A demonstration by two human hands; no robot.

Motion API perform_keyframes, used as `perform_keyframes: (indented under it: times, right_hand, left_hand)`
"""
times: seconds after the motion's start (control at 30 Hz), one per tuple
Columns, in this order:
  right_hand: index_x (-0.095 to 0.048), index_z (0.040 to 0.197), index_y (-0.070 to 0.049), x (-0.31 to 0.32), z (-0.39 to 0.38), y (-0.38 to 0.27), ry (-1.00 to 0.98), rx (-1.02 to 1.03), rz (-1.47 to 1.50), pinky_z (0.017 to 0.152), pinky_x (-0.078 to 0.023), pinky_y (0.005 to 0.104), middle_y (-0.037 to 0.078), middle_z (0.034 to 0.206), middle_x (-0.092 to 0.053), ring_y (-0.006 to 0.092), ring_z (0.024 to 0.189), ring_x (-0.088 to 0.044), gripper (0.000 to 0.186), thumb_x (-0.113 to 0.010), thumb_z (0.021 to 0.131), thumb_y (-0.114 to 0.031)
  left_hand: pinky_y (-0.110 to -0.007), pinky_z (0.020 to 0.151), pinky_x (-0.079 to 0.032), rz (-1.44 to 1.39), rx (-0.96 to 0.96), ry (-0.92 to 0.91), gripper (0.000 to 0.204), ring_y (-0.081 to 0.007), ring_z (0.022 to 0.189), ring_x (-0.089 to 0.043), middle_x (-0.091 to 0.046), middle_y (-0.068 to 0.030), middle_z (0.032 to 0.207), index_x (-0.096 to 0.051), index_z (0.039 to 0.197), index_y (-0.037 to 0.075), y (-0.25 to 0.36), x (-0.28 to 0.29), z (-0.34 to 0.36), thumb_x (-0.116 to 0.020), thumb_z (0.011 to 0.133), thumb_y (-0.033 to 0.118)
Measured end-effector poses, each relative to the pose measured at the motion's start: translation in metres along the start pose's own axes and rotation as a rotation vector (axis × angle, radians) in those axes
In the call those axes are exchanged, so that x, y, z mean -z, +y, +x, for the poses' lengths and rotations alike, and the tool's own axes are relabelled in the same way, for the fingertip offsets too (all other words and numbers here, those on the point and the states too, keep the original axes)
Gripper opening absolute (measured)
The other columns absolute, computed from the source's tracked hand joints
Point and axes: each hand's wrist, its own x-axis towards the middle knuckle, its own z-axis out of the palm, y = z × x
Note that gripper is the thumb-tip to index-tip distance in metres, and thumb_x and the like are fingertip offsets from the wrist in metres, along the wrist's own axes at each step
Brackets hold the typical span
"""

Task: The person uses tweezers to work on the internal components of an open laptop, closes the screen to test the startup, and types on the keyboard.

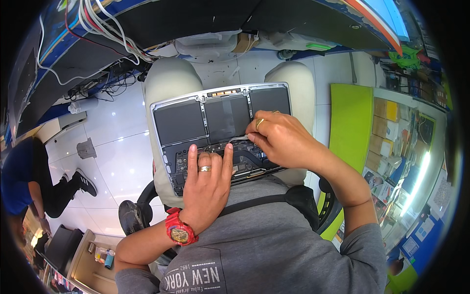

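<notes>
Here's an opened silver laptop with its bottom cover off (220, 130), lying across the person's lap, dark grey battery cells (181, 122) and the black circuit board (210, 164) facing up. It rests on the knees, not on any surface, so it needs steadying. The left hand (205, 181), with a gold ring and a red wristwatch (180, 230), lies flat and spread on the near edge, fingers splayed over the board, gripping nothing, apparently pressing the case down so it won't slide. The right hand (279, 137) curls in above the middle of the machine, fingertips pinched on a thin flat ribbon cable (237, 139) near the board; just how tightly, I cannot tell. Beyond the knees, white floor tiles (117, 147). A tangle of white cables (103, 29) hangs top left. Another person in blue (24, 181) crouches at far left.
</notes>
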Motion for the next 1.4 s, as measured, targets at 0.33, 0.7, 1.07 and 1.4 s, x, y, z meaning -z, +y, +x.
perform_keyframes:
  times: [0.33,0.7,1.07,1.4]
  right_hand:
    - [-0.075,0.097,0.002,-0.001,0.002,-0.002,-0.034,-0.025,0.023,0.079,-0.054,0.048,0.016,0.09,-0.068,0.0393,0.088,-0.069,0.014,-0.07,0.097,-0.011]
    - [-0.074,0.097,0.001,-0.001,0.001,-0.002,-0.01,0.005,-0.025,0.08,-0.054,0.048,0.015,0.092,-0.068,0.0387,0.088,-0.069,0.013,-0.07,0.096,-0.011]
    - [-0.074,0.098,0.001,0.003,0.006,-0.001,-0.085,-0.035,-0.012,0.083,-0.055,0.0476,0.016,0.096,-0.071,0.04,0.092,-0.069,0.014,-0.069,0.097,-0.012]
    - [-0.073,0.098,0.004,-0.008,-0.002,0.0,-0.036,-0.089,0.08,0.081,-0.056,0.0476,0.02,0.095,-0.073,0.0399,0.091,-0.072,0.016,-0.068,0.098,-0.011]
  left_hand:
    - [-0.058,0.125,-0.03,-0.014,0.005,0.012,0.052,-0.0294,0.105,-0.06,-0.059,-0.0109,0.098,-0.063,0.145,0.004,-0.002,0.003,-0.001,-0.061,0.1,0.03]
    - [-0.058,0.125,-0.03,0.005,-0.002,0.015,0.05,-0.0291,0.105,-0.059,-0.059,-0.0111,0.099,-0.064,0.145,0.004,-0.001,0.002,-0.001,-0.06,0.101,0.028]
    - [-0.057,0.126,-0.03,0.051,-0.022,-0.017,0.05,-0.03,0.107,-0.059,-0.06,-0.0125,0.102,-0.064,0.145,0.003,-0.001,0.004,-0.001,-0.058,0.101,0.028]
    - [-0.057,0.125,-0.032,-0.011,-0.004,0.023,0.049,-0.0303,0.11,-0.061,-0.061,-0.0124,0.105,-0.067,0.139,0.002,0.0,0.006,-0.002,-0.062,0.099,0.029]
